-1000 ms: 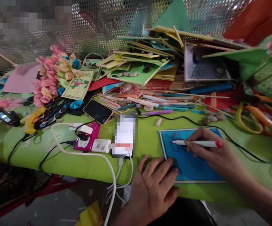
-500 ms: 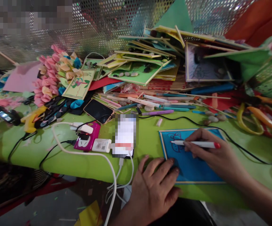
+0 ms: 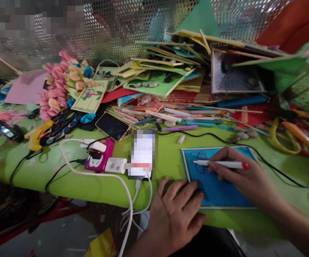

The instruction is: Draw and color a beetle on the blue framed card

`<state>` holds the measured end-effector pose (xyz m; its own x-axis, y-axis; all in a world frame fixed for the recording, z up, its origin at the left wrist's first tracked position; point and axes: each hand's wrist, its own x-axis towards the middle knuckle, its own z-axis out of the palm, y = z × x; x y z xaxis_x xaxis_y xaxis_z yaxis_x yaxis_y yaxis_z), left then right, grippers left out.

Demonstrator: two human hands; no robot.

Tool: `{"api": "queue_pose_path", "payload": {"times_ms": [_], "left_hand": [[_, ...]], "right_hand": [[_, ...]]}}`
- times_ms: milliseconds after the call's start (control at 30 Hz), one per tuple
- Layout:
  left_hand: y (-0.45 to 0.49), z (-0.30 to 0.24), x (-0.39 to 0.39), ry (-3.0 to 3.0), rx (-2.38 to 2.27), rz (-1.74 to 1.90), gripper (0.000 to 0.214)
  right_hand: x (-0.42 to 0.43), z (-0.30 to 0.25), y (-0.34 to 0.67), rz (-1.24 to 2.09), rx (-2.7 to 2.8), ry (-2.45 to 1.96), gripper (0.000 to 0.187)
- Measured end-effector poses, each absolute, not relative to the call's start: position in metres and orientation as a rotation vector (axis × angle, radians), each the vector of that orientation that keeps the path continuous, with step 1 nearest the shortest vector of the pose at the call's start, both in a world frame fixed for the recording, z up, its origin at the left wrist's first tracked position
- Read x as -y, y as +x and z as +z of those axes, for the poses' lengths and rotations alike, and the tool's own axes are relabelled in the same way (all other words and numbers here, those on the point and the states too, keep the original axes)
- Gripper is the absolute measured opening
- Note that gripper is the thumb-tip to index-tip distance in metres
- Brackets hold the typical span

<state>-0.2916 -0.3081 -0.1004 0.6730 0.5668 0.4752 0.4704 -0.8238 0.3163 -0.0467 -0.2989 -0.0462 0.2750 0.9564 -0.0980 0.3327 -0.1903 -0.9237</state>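
Observation:
My right hand [image 3: 233, 167] is closed around a white marker [image 3: 225, 164] with a red end. Its tip points left, over a line drawing on a blue sheet [image 3: 223, 194] edged with thin pale sticks. The drawn figure [image 3: 200, 160] is partly covered by the hand and marker. Flat at the sheet's lower left edge, my left hand [image 3: 179, 205] lies with fingers spread, the fingertips on the sheet. A small pale pink cap-like piece [image 3: 181, 139] lies above the sheet.
A lit phone [image 3: 143, 153] with white cables lies left of the sheet, by a pink power strip [image 3: 98, 157]. Behind are loose pens [image 3: 179, 128], stacked framed cards [image 3: 154, 85] and scissors [image 3: 282, 137]. A black cord [image 3: 266, 160] runs along the right. A yellow glue gun [image 3: 38, 135] lies left.
The marker tip has shifted very slightly left on the drawing. My left hand stays in place on the sheet's edge.

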Motion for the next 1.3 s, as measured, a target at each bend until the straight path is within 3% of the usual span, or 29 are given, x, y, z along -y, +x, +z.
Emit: {"api": "queue_pose_path", "payload": {"times_ms": [267,467,700,933,1300], "left_hand": [[-0.292,-0.102,0.308,2.697,-0.853,0.857,0.034],[-0.291,-0.099,0.308,2.693,-0.849,0.877,0.032],[-0.292,-0.100,0.307,2.690,-0.843,0.872,0.033],[-0.292,-0.099,0.308,2.698,-0.849,0.840,0.033],[-0.292,-0.098,0.306,2.689,-0.843,0.822,0.032]], "right_hand": [[0.298,-0.047,-0.049,0.977,1.192,-1.674,0.062],[0.306,-0.054,-0.040,0.920,1.175,-1.656,0.052],[0.306,-0.051,-0.039,0.911,1.195,-1.680,0.058],[0.310,-0.057,-0.036,0.918,1.188,-1.710,0.043],[0.310,-0.058,-0.038,0.902,1.211,-1.726,0.044]]}}
